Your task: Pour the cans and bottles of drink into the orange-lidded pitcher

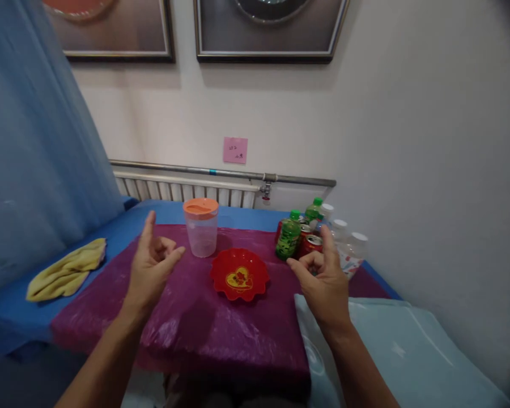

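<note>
Clear plastic cup w/ orange lid is standing upright at the back of the purple cover, looking empty as far as I can tell. Red scalloped dish w/ a yellow heart motif is lying just right of it, nothing in it. At the right rear, green-capped bottles, red cans & clear white-capped bottles are crowding together by the wall; can't tell their fill.

Purple cover is lying over a blue sheet, w/ a crumpled yellow cloth on the blue at left. A radiator is running along the wall behind, a pink note stuck above it, blue curtain hanging at left.

Left hand is hovering just left of the cup, not touching, index pointing up, other fingers curling loosely, gripping nothing. Right hand is hovering just in front of the cans, fingers half-curled and apart, also gripping nothing.
</note>
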Action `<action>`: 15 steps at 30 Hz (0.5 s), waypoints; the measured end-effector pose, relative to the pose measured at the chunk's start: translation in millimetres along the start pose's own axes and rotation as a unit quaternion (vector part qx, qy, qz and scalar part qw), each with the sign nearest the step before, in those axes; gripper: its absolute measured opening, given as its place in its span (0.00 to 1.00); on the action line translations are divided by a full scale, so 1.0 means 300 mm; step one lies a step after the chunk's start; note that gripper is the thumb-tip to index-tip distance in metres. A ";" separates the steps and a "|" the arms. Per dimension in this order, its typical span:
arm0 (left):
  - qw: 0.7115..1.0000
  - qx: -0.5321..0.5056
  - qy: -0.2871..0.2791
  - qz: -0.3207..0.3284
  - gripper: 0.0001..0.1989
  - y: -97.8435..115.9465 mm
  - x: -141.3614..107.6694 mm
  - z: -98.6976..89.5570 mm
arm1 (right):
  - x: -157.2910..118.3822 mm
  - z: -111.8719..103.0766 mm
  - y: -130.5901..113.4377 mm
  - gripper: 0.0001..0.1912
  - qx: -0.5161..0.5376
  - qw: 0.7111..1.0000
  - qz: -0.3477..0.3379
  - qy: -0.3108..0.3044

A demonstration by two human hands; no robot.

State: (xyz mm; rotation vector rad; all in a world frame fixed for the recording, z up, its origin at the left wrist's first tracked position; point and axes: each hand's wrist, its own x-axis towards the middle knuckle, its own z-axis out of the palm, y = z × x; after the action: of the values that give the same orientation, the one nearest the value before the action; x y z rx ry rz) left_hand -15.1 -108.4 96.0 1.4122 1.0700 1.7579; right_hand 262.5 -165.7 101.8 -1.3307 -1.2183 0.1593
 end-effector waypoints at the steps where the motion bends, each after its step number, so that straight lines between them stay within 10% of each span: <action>1: 0.999 0.005 0.002 -0.041 0.50 -0.042 0.022 -0.016 | 0.003 0.019 0.014 0.45 0.002 1.000 0.019 -0.017; 9: 0.973 -0.025 0.141 -0.181 0.30 -0.378 0.280 -0.043 | 0.035 0.152 0.079 0.28 -0.052 0.989 0.004 -0.142; 15: 0.975 -0.147 0.081 -0.146 0.28 -0.536 0.446 0.054 | 0.080 0.231 0.033 0.14 -0.112 0.961 -0.123 -0.220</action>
State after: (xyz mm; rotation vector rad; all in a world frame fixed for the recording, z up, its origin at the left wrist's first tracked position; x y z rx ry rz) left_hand -31.2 85.2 16.6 0.8964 0.9923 1.7478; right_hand 227.3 -101.4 92.0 -1.3650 -1.8135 0.1466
